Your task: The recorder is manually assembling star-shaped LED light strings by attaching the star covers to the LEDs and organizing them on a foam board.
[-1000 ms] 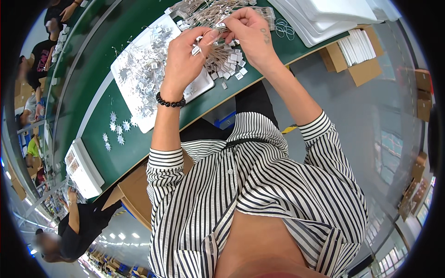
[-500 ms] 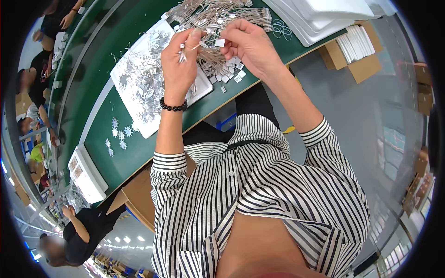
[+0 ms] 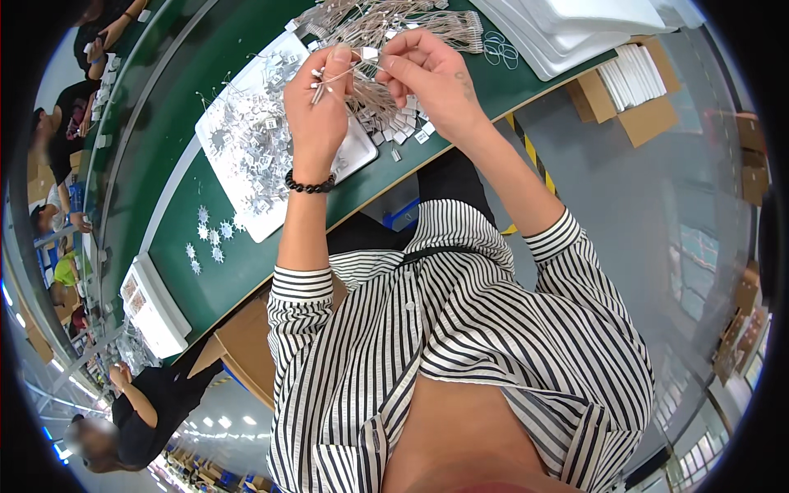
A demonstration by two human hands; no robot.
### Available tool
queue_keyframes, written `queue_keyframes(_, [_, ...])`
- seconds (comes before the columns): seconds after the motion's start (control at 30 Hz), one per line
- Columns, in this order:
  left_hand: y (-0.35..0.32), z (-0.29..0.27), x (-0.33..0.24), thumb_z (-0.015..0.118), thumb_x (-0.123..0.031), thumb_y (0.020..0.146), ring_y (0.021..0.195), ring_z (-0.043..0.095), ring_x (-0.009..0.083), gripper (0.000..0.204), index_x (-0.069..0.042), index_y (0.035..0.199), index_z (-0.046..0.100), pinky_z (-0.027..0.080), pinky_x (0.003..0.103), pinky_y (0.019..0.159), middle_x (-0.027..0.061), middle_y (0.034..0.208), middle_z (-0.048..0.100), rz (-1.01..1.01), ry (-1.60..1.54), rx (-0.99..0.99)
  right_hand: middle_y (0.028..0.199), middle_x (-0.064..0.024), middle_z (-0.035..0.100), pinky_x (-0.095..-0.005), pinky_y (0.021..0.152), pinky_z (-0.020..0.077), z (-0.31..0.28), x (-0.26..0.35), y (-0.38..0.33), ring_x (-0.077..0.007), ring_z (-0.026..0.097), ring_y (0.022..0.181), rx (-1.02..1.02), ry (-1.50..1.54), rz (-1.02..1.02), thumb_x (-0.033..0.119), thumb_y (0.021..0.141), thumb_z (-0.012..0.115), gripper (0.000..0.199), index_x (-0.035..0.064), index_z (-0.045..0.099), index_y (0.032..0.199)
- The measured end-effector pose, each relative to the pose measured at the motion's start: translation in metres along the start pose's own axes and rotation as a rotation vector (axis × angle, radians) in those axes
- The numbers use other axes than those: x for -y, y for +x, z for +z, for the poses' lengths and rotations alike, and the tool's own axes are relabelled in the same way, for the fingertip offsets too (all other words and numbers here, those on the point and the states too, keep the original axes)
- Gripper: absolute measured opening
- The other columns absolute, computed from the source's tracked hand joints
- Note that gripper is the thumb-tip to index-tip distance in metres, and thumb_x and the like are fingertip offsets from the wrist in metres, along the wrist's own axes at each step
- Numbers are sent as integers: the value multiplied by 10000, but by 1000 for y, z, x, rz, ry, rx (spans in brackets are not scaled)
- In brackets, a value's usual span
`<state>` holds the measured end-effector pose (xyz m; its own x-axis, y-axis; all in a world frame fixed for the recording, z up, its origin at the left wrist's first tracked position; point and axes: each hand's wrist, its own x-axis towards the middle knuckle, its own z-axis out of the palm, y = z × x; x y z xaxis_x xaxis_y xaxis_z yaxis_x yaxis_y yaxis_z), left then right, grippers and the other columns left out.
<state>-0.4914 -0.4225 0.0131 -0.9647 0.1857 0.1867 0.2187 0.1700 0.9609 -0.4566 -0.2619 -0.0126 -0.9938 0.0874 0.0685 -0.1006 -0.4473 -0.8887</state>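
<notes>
My left hand [image 3: 316, 107] is closed on several thin cords with small white ends [image 3: 317, 85], which stick out below the thumb. Facing it, my right hand [image 3: 440, 86] pinches at a small white tag [image 3: 370, 53] on a cord stretched between the hands. How the fingertips meet the tag is partly hidden. Behind the hands lies a pile of beige tag cords [image 3: 448, 29]. Under and beside my left hand, a white tray [image 3: 363, 156] bears a heap of silvery pieces with small tags [image 3: 255, 135]. Loose white tags [image 3: 400, 129] lie by my right wrist.
Silvery snowflake-shaped pieces [image 3: 215, 238] lie on the green table [image 3: 246, 275], left of the tray. White foam trays [image 3: 567, 29] are stacked at the far right, near looped bands [image 3: 499, 51]. A cardboard box [image 3: 629, 90] stands beyond the table edge. Other people work along the left.
My right hand has moved slightly left and up, closer to my left hand. The white tag has shifted left with it. The left hand still grips the cords.
</notes>
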Motion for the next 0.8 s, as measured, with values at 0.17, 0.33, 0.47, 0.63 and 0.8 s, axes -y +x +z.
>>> queue_keyframes(0.17, [5, -7, 5, 579, -159, 1030, 758, 538, 122, 233, 50, 1078, 670, 443, 228, 675, 91, 898, 682, -151, -546, 170, 844, -81, 681, -199, 550, 464, 11, -3, 2, -80, 572, 645, -54, -194, -181, 38, 963, 627, 139, 11, 630, 1100])
queue_keyframes(0.33, [10, -19, 18, 548, -156, 1039, 776, 532, 109, 232, 51, 1086, 642, 435, 199, 706, 105, 952, 688, -169, -626, 218, 864, -71, 677, -205, 569, 486, 5, -4, 9, -86, 582, 655, -18, -30, -63, 36, 962, 627, 151, 0, 648, 1107])
queue_keyframes(0.47, [9, -19, 21, 551, -164, 1039, 770, 521, 98, 234, 49, 1066, 645, 434, 197, 719, 107, 979, 689, -172, -665, 196, 864, -70, 675, -206, 583, 495, -1, -5, 6, -92, 587, 658, -36, -86, -41, 36, 966, 618, 176, -6, 656, 1133])
queue_keyframes(0.63, [11, -16, 11, 561, -172, 1037, 758, 518, 89, 243, 51, 1065, 653, 454, 210, 748, 110, 965, 691, -192, -451, 260, 863, -69, 682, -203, 595, 500, 3, -4, 4, -98, 589, 655, -35, -27, 26, 37, 972, 604, 206, -11, 657, 1165])
queue_keyframes(0.8, [9, -17, 4, 567, -183, 1039, 750, 522, 89, 256, 52, 1069, 665, 483, 236, 779, 105, 947, 690, -198, -451, 252, 822, -58, 691, -211, 574, 482, 6, -7, 4, -103, 579, 617, -39, -131, 2, 40, 930, 601, 219, -12, 690, 1123])
